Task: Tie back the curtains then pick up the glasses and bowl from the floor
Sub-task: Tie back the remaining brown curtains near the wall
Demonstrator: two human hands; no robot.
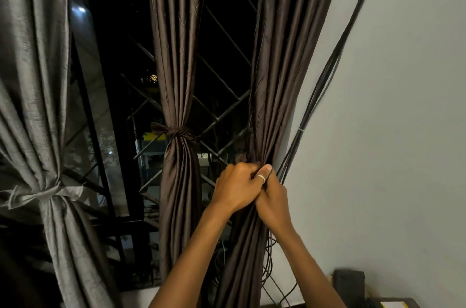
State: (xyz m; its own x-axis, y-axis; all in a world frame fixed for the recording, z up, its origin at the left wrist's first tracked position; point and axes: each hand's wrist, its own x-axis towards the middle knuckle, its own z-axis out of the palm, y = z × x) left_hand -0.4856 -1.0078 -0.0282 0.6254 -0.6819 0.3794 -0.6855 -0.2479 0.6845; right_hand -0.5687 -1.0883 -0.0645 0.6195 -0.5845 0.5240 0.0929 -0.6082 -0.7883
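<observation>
Three curtains hang at a dark window. The grey curtain (37, 106) on the left is tied at its waist with a grey knot (54, 194). The middle brown curtain (176, 55) is tied with a brown band (174, 132). Both my hands are at the gathered waist of the right brown curtain (282, 55), next to the wall. My left hand (235, 188) grips the bunched fabric from the left. My right hand (273, 203) grips it from the right, thumb up with a white ring on it. Any tie is hidden under my fingers. No glasses or bowl are in view.
A metal window grille (222, 116) crosses the dark panes behind the curtains. Black cables (325, 75) run down the white wall (390, 131) right beside the right curtain. A dark box (349, 282) and a desk corner (393, 304) sit at the bottom right.
</observation>
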